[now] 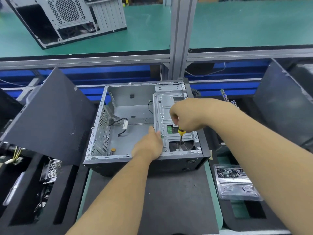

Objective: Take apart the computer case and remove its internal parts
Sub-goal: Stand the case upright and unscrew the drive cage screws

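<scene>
An open grey computer case [101, 116] lies on its side on a dark foam mat [169, 192]. Its main bay is bare apart from a few loose black cables [122, 127]. A metal drive cage [163, 106] fills the case's right part. My right hand [188, 116] grips a yellow-handled screwdriver [180, 138], held upright with its tip down at the cage's near edge. My left hand [149, 145] rests on the cage's left edge, fingers curled over it.
A dark side panel [50, 116] leans at the left. Foam trays with removed parts [49, 172] sit at lower left. A clear plastic tray of screws [232, 180] lies at the right. Another dark panel [284, 102] stands far right. A second case [67, 19] rests on the green bench behind.
</scene>
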